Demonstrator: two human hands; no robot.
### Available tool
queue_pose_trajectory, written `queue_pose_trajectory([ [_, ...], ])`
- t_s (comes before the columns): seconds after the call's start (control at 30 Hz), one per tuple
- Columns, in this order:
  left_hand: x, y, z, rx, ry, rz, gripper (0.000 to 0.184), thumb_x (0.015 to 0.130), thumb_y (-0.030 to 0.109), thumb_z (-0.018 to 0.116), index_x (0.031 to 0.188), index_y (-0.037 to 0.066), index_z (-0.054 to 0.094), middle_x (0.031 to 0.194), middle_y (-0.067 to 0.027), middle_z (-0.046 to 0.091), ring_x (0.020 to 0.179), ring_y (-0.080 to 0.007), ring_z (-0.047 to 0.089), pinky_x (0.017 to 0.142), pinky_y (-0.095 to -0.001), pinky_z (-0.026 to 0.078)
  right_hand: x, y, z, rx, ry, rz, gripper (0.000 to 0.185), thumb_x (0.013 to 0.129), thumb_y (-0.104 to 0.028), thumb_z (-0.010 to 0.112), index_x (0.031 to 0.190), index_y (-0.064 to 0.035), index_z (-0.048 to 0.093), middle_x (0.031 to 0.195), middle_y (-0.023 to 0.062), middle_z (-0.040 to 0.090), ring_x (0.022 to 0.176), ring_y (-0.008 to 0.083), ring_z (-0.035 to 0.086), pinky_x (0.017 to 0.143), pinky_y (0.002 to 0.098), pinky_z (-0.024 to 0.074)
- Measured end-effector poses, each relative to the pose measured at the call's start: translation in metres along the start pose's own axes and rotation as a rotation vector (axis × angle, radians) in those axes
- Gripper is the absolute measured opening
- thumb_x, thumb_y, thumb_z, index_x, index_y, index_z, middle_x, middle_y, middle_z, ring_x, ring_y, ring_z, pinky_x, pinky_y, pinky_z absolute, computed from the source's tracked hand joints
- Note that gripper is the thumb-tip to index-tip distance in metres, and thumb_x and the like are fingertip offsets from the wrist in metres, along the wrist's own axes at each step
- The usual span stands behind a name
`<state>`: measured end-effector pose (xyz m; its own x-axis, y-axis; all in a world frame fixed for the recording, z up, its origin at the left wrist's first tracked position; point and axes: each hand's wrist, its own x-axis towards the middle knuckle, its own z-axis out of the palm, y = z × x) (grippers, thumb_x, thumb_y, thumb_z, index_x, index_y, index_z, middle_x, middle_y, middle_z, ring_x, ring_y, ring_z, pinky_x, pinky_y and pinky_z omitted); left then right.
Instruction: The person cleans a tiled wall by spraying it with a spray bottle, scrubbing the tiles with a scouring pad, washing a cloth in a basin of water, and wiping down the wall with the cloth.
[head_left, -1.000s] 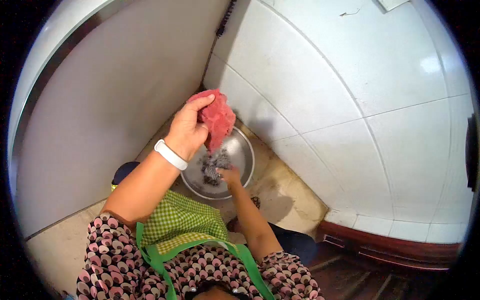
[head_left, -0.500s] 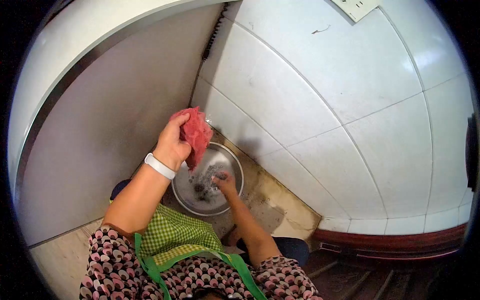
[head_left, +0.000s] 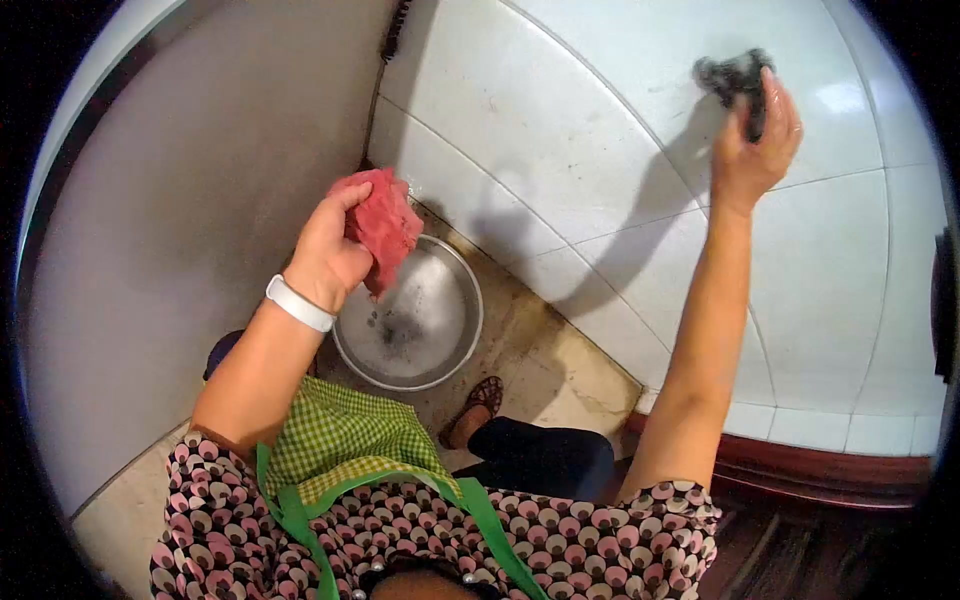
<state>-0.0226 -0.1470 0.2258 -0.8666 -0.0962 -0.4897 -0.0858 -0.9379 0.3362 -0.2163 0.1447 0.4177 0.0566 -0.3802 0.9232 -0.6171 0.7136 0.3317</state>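
Observation:
In my left hand [head_left: 335, 245] I grip a crumpled red cloth [head_left: 384, 228], held above the left part of the metal basin [head_left: 476, 325]. The round basin sits on the floor with cloudy water and dark specks inside. My right hand [head_left: 758, 150] is raised at the upper right, fingers wrapped round a dark, stringy scourer [head_left: 740, 80]. The scourer is at the white tiled wall [head_left: 630, 130]; it is slightly blurred, and I cannot tell how firmly it touches.
A grey flat panel [head_left: 200, 200] stands on the left, meeting the tiles in a corner. Dirty floor [head_left: 560, 370] runs along the wall's foot. A sandalled foot [head_left: 478, 405] is beside the basin. Dark reddish wooden furniture [head_left: 800, 470] stands low on the right.
My right hand has come up out of the basin and over to the wall on the right, carrying the scourer. My left hand still holds the red cloth in nearly the same place.

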Motion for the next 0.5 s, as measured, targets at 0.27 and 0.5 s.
queue_pose_trajectory([
  [0.27, -0.004, -0.005, 0.005, 0.002, -0.018, -0.021, 0.029, 0.087, 0.012, 0.05, 0.114, 0.001, 0.052, 0.113, -0.0139, 0.059, 0.104, -0.0297, 0.056, 0.095, -0.0445, 0.042, -0.082, -0.036, 0.062, -0.19, -0.432, -0.187, 0.055, 0.078, -0.019, 0.055, 0.132, -0.0246, 0.045, 0.145, 0.0031, 0.031, 0.134, 0.0256, 0.029, 0.103, 0.0519, 0.0252],
  [0.5, -0.003, -0.007, 0.007, 0.005, -0.028, -0.043, 0.028, 0.086, 0.011, 0.051, 0.112, 0.003, 0.053, 0.111, -0.0138, 0.059, 0.102, -0.0288, 0.056, 0.094, -0.0434, 0.043, -0.229, -0.113, 0.094, 0.103, -1.041, -0.457, 0.037, 0.085, -0.014, 0.049, 0.122, -0.0154, 0.053, 0.142, 0.0017, 0.036, 0.131, 0.0188, 0.033, 0.106, 0.0383, 0.027],
])
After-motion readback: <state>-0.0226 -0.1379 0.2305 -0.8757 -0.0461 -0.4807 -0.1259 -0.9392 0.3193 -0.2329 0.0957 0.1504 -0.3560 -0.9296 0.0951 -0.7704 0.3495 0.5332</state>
